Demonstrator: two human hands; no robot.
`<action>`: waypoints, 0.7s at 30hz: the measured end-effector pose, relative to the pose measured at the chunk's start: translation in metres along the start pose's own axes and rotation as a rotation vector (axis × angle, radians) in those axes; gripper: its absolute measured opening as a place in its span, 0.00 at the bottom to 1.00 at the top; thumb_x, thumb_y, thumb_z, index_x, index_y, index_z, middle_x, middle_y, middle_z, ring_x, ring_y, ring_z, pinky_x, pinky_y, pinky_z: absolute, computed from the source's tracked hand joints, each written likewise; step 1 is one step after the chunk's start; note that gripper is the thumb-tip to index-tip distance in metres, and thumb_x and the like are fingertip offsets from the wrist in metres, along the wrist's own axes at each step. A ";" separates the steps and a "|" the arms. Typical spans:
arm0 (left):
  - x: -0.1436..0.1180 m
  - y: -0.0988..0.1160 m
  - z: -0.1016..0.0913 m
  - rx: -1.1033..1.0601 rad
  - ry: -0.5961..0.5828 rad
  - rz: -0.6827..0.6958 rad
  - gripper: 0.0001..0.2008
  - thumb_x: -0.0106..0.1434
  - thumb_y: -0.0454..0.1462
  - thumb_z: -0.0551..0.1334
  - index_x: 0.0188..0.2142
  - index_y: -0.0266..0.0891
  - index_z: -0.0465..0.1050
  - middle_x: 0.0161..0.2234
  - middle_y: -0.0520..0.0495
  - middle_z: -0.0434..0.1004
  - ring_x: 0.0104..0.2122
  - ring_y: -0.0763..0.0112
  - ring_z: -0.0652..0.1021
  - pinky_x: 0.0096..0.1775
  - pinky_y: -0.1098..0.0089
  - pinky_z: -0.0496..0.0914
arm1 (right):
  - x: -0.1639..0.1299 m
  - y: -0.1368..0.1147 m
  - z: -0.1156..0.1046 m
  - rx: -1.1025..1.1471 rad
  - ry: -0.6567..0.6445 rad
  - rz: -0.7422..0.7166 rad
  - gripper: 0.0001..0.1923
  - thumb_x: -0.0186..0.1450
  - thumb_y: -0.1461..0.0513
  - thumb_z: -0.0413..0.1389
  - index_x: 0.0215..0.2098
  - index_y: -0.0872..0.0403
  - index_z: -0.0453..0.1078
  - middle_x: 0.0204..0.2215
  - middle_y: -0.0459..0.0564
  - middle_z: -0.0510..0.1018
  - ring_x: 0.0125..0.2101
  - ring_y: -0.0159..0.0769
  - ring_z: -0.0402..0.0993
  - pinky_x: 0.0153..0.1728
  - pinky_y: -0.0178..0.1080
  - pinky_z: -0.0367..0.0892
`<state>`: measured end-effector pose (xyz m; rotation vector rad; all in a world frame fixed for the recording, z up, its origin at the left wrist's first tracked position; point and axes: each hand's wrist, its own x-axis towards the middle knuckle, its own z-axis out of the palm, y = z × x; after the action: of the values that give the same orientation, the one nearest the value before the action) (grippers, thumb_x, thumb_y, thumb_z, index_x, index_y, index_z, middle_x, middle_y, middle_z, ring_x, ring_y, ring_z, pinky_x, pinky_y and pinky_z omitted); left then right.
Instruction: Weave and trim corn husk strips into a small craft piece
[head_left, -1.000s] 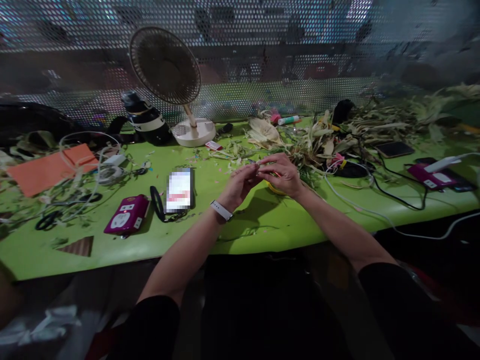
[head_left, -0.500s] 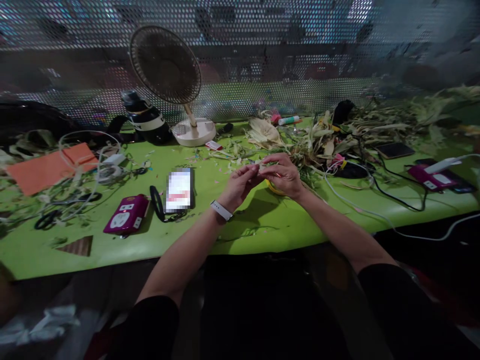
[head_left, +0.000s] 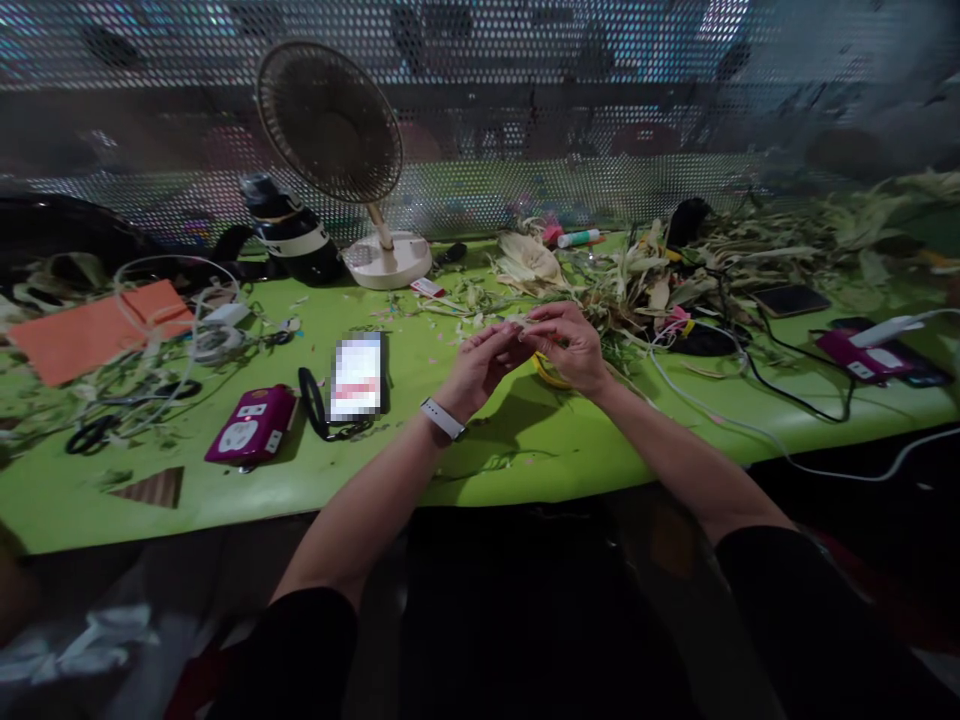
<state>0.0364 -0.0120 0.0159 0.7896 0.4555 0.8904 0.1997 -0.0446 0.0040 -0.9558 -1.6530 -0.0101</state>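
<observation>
My left hand (head_left: 484, 367), with a pale band on the wrist, has its fingers pinched together over the green table (head_left: 540, 460). Against its fingertips, my right hand (head_left: 570, 345) is pinched too, thumb and fingers meeting. Whatever lies between the fingertips is too small to make out. Partly hidden below my right hand is a yellow round object (head_left: 550, 374). Beyond the hands, dry corn husks (head_left: 529, 262) and leafy scraps (head_left: 626, 290) lie in a heap.
A fan (head_left: 386, 260), a dark bottle (head_left: 296, 240) and a phone (head_left: 358, 378) stand or lie to the left. Nearer the left edge are a purple power block (head_left: 253, 427), scissors (head_left: 94, 433) and orange paper (head_left: 97, 330). Cables (head_left: 720, 415) trail across the right side.
The fingers of both hands have shifted slightly at the fingertips, still held together in the same place. The view has tilted a little; the table items lie as before.
</observation>
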 end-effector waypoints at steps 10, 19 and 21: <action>-0.002 0.003 0.003 -0.009 -0.033 0.000 0.08 0.50 0.32 0.72 0.29 0.36 0.74 0.24 0.55 0.77 0.21 0.84 0.72 0.42 0.72 0.76 | 0.000 0.001 0.000 -0.026 0.076 -0.069 0.03 0.63 0.56 0.63 0.33 0.45 0.77 0.38 0.47 0.78 0.42 0.37 0.75 0.44 0.45 0.74; -0.003 0.005 0.005 0.020 -0.009 -0.018 0.07 0.51 0.31 0.69 0.31 0.35 0.74 0.26 0.52 0.79 0.27 0.78 0.79 0.45 0.68 0.76 | 0.000 0.003 -0.003 -0.078 0.065 -0.084 0.04 0.63 0.55 0.62 0.33 0.45 0.77 0.37 0.46 0.78 0.41 0.37 0.75 0.45 0.45 0.73; -0.003 0.004 0.005 0.018 -0.021 -0.015 0.07 0.51 0.31 0.68 0.31 0.35 0.74 0.25 0.52 0.79 0.27 0.78 0.78 0.45 0.68 0.76 | -0.001 0.002 -0.002 -0.084 0.077 -0.075 0.04 0.63 0.55 0.62 0.33 0.45 0.77 0.36 0.46 0.78 0.41 0.37 0.75 0.45 0.45 0.72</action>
<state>0.0355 -0.0146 0.0222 0.8100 0.4505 0.8648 0.2029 -0.0446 0.0032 -0.9444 -1.6266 -0.1667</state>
